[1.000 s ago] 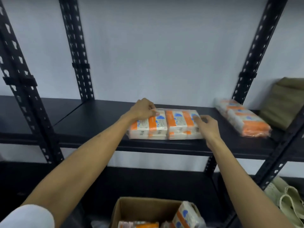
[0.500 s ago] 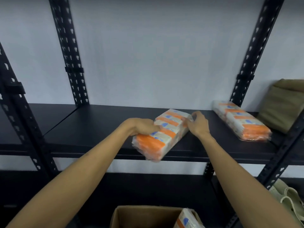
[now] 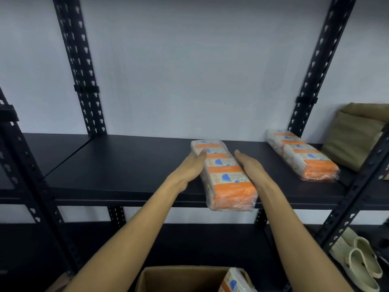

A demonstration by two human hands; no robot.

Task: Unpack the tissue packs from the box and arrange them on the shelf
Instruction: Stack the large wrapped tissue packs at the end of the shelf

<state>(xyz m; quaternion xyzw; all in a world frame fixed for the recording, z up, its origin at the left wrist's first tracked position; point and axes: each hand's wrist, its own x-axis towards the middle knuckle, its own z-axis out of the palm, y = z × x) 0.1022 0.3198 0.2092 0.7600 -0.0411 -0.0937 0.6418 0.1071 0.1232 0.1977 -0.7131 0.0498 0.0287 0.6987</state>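
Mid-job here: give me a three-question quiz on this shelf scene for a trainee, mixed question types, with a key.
1. True or false: the tissue pack between the left hand and right hand sticks out past the front edge of the shelf.
2. What lies at the far right of that shelf, beyond the second tissue pack?
A) a folded olive cloth
B) a red bucket
C) a stack of plates
3. Fill in: below, one more pack pokes out of the cardboard ____.

Key: 1 true; 2 A, the folded olive cloth; 3 box.
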